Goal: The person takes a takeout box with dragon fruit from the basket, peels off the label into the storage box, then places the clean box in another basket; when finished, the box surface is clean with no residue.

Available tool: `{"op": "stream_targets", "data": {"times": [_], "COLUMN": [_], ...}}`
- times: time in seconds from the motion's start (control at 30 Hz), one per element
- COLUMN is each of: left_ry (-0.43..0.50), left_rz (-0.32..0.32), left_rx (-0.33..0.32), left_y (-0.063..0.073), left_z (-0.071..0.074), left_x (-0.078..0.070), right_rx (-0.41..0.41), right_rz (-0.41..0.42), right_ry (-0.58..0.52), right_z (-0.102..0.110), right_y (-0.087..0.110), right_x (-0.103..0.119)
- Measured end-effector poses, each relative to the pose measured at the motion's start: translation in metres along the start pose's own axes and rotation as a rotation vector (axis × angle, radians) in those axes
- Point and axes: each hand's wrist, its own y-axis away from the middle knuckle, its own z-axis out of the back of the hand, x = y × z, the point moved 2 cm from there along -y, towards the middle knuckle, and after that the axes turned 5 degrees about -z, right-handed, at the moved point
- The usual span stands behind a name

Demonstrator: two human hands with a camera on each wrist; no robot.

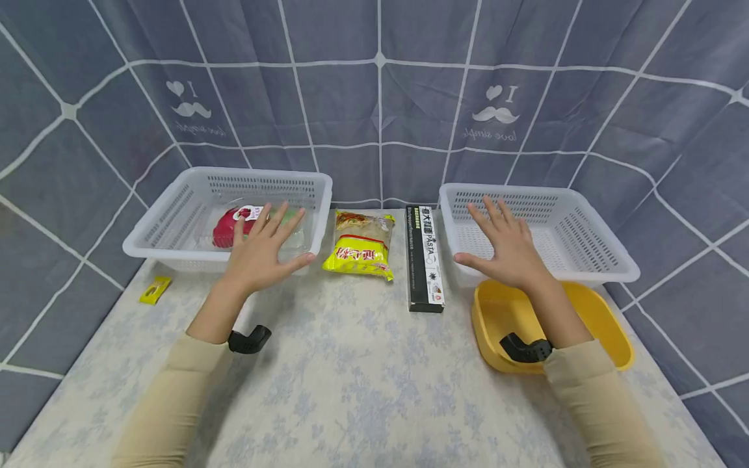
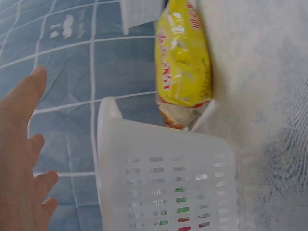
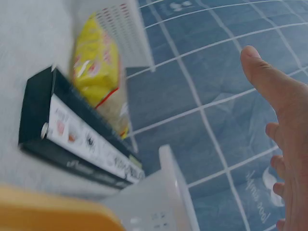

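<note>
My left hand hovers with spread fingers over the near right part of the left white basket, holding nothing. Inside that basket lies a red package in clear wrapping, partly hidden by the hand. My right hand, fingers also spread, is above the near side of the right white basket and the yellow bin's far edge. Between the baskets lie a yellow noodle bag and, to its right, a long black-and-white pasta box. Both hands are apart from these two packages.
A yellow bin stands in front of the right basket, below my right forearm. One small yellow packet lies at the table's left side. The patterned tablecloth meets a blue-grey checked curtain behind the baskets.
</note>
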Motion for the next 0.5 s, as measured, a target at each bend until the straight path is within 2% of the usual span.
{"op": "stream_targets", "data": {"times": [0.17, 0.27, 0.37, 0.5], "left_ry": [0.067, 0.114, 0.175, 0.265], "left_rz": [0.028, 0.007, -0.013, 0.002], "left_rx": [-0.080, -0.171, -0.325, -0.592], "left_y": [0.011, 0.019, 0.027, 0.039], "left_z": [0.004, 0.002, -0.001, -0.005], "left_x": [0.001, 0.004, 0.009, 0.019], "right_rx": [-0.061, -0.107, -0.146, -0.194], "right_rz": [0.021, 0.057, 0.089, 0.111], "right_ry": [-0.078, -0.129, -0.185, -0.283], "right_z": [0.002, 0.002, 0.000, -0.005], "right_y": [0.007, 0.010, 0.013, 0.016], "right_x": [0.008, 0.017, 0.025, 0.034]}}
